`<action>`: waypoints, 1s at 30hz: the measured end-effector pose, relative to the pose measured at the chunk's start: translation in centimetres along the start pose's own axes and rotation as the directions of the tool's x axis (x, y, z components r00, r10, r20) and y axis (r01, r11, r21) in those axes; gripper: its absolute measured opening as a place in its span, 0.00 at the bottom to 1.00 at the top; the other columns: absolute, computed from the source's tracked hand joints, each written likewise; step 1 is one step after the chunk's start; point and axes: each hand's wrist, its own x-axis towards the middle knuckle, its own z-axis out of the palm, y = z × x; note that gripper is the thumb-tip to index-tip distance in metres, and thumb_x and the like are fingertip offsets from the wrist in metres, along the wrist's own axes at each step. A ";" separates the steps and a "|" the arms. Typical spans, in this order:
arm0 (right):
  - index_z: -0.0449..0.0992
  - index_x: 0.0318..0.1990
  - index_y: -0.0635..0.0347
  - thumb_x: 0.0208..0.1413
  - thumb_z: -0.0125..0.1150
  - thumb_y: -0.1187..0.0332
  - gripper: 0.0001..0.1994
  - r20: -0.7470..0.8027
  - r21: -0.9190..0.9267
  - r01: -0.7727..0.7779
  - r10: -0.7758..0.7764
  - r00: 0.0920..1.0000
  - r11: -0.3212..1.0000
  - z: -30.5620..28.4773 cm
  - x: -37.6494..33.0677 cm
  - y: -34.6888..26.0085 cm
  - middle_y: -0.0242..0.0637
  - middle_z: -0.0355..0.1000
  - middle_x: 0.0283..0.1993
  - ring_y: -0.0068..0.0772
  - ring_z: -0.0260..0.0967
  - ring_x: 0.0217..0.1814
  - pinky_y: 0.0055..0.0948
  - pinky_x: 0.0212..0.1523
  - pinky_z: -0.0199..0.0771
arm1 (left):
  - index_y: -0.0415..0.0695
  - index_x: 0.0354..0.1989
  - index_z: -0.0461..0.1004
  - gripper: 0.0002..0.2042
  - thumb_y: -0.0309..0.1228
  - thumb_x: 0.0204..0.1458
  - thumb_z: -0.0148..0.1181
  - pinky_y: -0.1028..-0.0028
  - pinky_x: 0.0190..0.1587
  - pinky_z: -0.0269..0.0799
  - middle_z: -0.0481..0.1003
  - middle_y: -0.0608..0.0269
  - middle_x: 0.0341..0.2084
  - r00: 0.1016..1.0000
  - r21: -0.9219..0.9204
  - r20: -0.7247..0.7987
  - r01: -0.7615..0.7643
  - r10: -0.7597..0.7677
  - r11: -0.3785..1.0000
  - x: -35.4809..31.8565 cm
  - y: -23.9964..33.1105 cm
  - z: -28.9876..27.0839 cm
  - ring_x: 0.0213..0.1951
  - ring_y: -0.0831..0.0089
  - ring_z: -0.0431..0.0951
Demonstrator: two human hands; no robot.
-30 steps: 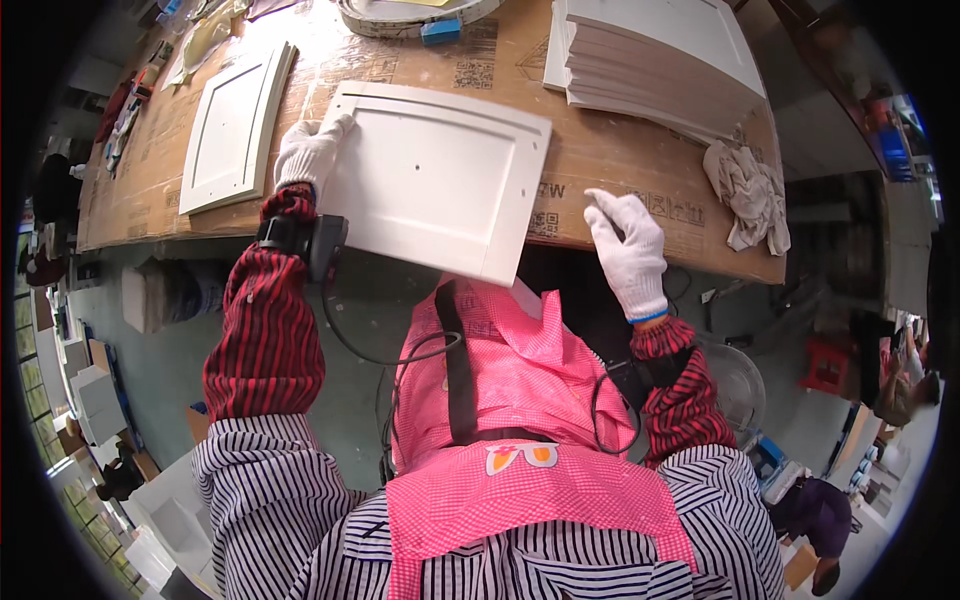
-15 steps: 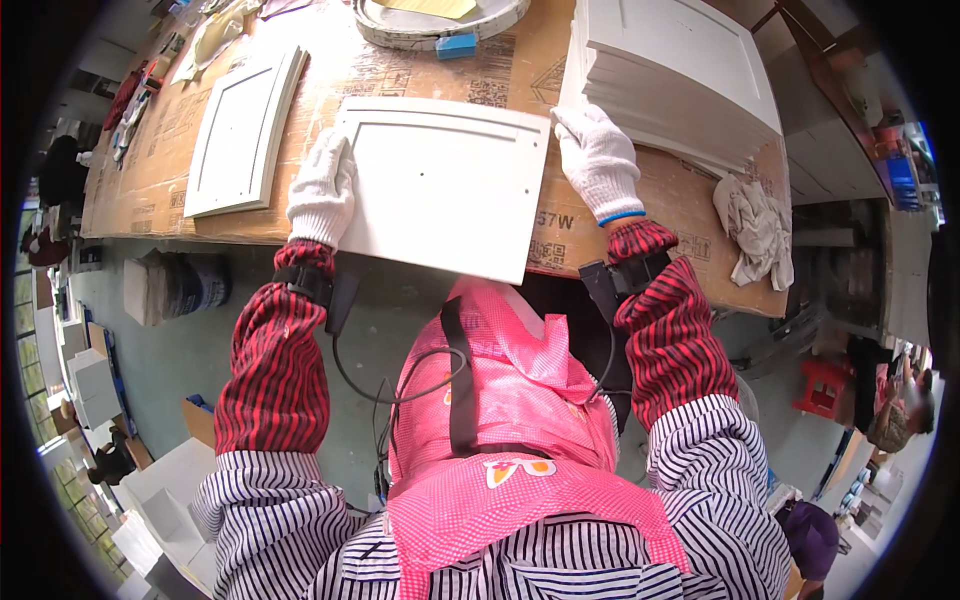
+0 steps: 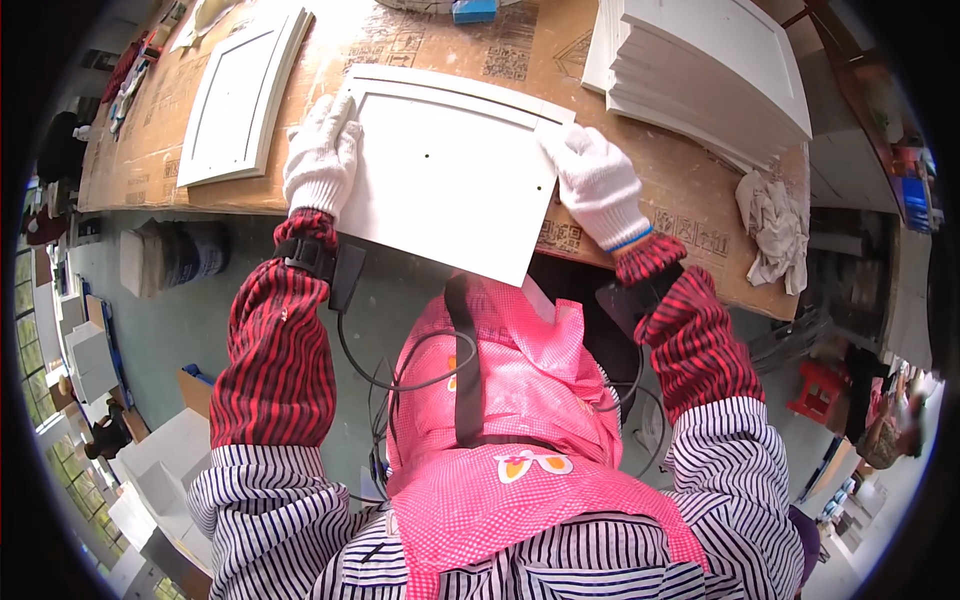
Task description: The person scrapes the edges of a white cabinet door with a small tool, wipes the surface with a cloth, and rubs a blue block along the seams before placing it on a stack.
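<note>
A white framed panel (image 3: pixel 450 185), like a cabinet door with small dark holes, lies turned slightly clockwise at the table's near edge. Its near corner juts out over that edge toward my pink apron. My left hand (image 3: pixel 322 155), in a white knit glove, closes on the panel's left edge with the fingers along the upper corner. At the upper right corner, my gloved right hand (image 3: pixel 595 180) grips the side edge, thumb and fingers bent. The undersides of both grips are hidden.
A small stack of similar white panels (image 3: pixel 238 105) lies to the left. A taller stack (image 3: pixel 710 75) stands at the far right, with a crumpled whitish cloth (image 3: pixel 775 230) below it. Cardboard (image 3: pixel 420 48) covers the table. A blue block (image 3: pixel 474 10) sits at the back.
The panel has turned a little clockwise, its upper right corner lower. My right hand has shifted down along the right edge and bent inward. The whole view has moved slightly.
</note>
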 end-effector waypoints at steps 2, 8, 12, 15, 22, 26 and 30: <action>0.84 0.49 0.49 0.57 0.61 0.69 0.13 0.010 0.097 0.007 -0.008 1.000 0.995 -0.9 -2.1 -2.4 0.36 0.75 0.39 0.40 0.74 0.36 0.37 0.33 0.77 | 0.56 0.69 0.71 0.23 0.41 0.67 0.53 0.59 0.73 0.57 0.70 0.56 0.68 1.000 -0.001 -0.013 -0.020 0.020 1.000 0.1 0.0 0.2 0.70 0.57 0.67; 0.82 0.47 0.54 0.56 0.64 0.71 0.11 0.441 0.402 0.025 -0.218 0.871 0.915 -7.1 -10.1 -14.1 0.33 0.74 0.29 0.40 0.72 0.27 0.39 0.27 0.75 | 0.56 0.69 0.72 0.22 0.42 0.67 0.53 0.59 0.73 0.58 0.70 0.57 0.68 0.999 0.014 -0.025 0.036 -0.036 0.999 -0.3 -0.3 0.7 0.70 0.58 0.67; 0.83 0.47 0.54 0.45 0.66 0.76 0.19 0.143 0.441 0.058 -0.134 0.981 0.895 -8.2 -9.0 -11.5 0.34 0.69 0.24 0.36 0.74 0.27 0.34 0.26 0.76 | 0.58 0.68 0.72 0.21 0.43 0.68 0.52 0.60 0.73 0.59 0.70 0.59 0.68 0.999 0.034 -0.011 0.044 -0.043 0.998 0.0 0.3 0.2 0.69 0.57 0.68; 0.80 0.53 0.50 0.54 0.64 0.72 0.17 0.161 0.389 -0.168 0.112 0.981 0.906 -8.1 -4.9 -8.3 0.35 0.69 0.32 0.39 0.73 0.34 0.37 0.31 0.76 | 0.58 0.67 0.72 0.21 0.43 0.68 0.52 0.61 0.73 0.60 0.70 0.61 0.68 0.997 -0.054 -0.009 0.075 -0.075 0.996 0.1 0.8 -0.2 0.69 0.56 0.67; 0.80 0.55 0.51 0.52 0.66 0.75 0.20 0.256 0.401 -0.080 -0.028 0.966 0.912 -7.8 -6.7 -9.4 0.35 0.71 0.32 0.37 0.74 0.33 0.34 0.32 0.79 | 0.59 0.66 0.74 0.21 0.45 0.68 0.52 0.62 0.72 0.61 0.70 0.64 0.69 0.991 -0.034 0.007 0.130 -0.130 0.991 -0.4 0.8 -0.3 0.70 0.58 0.66; 0.82 0.52 0.52 0.52 0.66 0.76 0.18 0.189 0.485 -0.174 0.091 0.978 0.857 -7.4 -7.6 -9.3 0.36 0.72 0.31 0.40 0.75 0.32 0.36 0.32 0.78 | 0.60 0.68 0.73 0.21 0.45 0.68 0.51 0.61 0.72 0.62 0.69 0.65 0.70 0.989 -0.038 0.009 0.147 -0.147 0.988 -0.1 1.3 -0.3 0.70 0.58 0.66; 0.83 0.49 0.54 0.53 0.65 0.76 0.15 0.252 0.526 -0.299 0.190 0.949 0.796 -7.6 -7.5 -9.1 0.38 0.73 0.32 0.44 0.76 0.32 0.36 0.32 0.78 | 0.61 0.68 0.72 0.22 0.46 0.68 0.51 0.61 0.71 0.63 0.69 0.65 0.69 0.990 -0.024 -0.016 0.142 -0.142 0.990 -0.2 1.1 -0.2 0.70 0.58 0.66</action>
